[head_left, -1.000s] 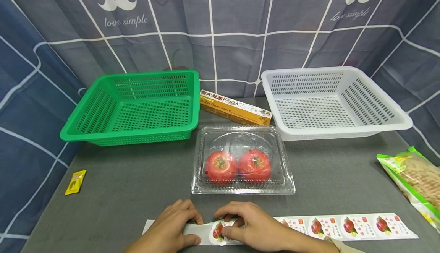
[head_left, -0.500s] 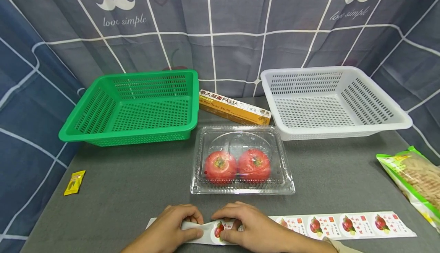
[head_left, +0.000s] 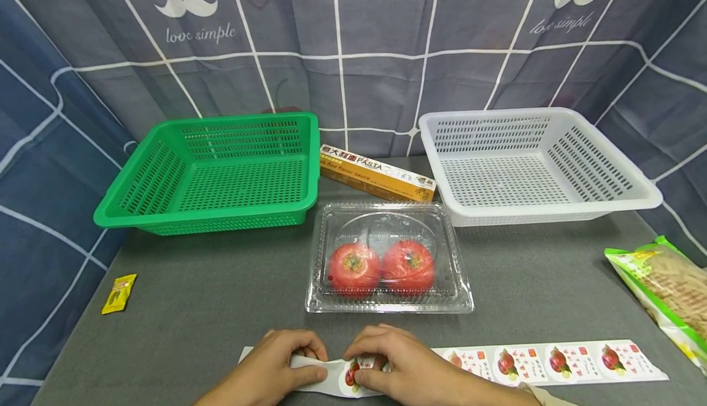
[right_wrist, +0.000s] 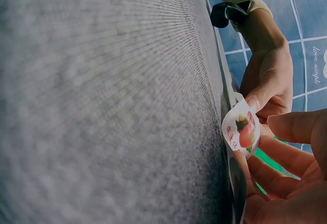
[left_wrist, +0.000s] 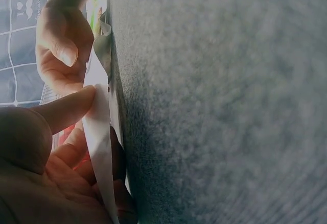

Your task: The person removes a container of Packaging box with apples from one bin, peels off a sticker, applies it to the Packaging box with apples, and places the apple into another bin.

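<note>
A long sticker strip (head_left: 552, 362) printed with red fruit labels lies along the table's near edge. My left hand (head_left: 309, 362) pinches its blank white left end (left_wrist: 99, 132) and holds it down. My right hand (head_left: 361, 366) pinches a round fruit sticker (right_wrist: 241, 129) and curls it up off the backing. The two hands almost touch. Just behind them sits a shut clear clamshell box (head_left: 389, 298) with two red fruits (head_left: 381, 265) inside.
A green basket (head_left: 166, 173) stands at the back left and a white basket (head_left: 607, 173) at the back right, with a pasta box (head_left: 375, 173) between them. A small yellow sachet (head_left: 118, 293) lies at the left. A green noodle bag (head_left: 663, 283) lies at the right edge.
The strip's left end has bunched slightly to the right under my left hand. My right fingers have lifted the sticker further off the backing. Nothing else moved.
</note>
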`<state>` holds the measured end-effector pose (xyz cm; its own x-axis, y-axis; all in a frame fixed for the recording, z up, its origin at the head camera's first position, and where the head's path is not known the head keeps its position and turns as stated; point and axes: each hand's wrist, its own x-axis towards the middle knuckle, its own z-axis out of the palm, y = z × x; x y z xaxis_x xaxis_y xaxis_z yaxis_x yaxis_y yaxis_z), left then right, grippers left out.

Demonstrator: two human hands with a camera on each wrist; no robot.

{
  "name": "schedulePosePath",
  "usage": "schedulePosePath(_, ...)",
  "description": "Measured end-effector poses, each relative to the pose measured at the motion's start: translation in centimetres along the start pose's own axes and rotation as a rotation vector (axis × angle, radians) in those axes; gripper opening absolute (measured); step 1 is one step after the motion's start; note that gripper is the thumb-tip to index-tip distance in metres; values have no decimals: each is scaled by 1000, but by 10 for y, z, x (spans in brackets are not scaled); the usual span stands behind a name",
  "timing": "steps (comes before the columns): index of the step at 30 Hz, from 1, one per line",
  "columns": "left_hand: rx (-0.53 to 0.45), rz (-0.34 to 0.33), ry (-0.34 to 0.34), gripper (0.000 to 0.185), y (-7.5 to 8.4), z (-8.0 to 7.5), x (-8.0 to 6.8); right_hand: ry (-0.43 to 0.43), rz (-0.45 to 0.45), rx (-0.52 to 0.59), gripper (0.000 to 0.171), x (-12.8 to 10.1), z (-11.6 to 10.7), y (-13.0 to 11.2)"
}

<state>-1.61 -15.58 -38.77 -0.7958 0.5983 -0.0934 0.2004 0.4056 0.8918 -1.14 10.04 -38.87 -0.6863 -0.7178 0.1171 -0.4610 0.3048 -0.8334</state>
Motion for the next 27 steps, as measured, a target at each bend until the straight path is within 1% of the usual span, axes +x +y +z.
schedulePosePath(7, 5, 18, 9, 8, -1, 0, -1, 11, 1, 27, 16, 0, 1, 1)
schedulePosePath(13, -16, -13, -3, 8, 0, 0, -1, 26, 9, 50, 12, 0, -1, 2)
schedulePosePath(16, -18, -12, -4, 8, 1, 0, 0, 25, 11, 32, 13, -1, -1, 2)
schedulePosePath(22, -9, 10, 5, 6, 1, 0, 0, 8, 5, -18, 22, -1, 0, 1)
schedulePosePath(27, 6, 25, 8, 5, 1, 0, -1, 18, 15, -43, 17, -1, -1, -1)
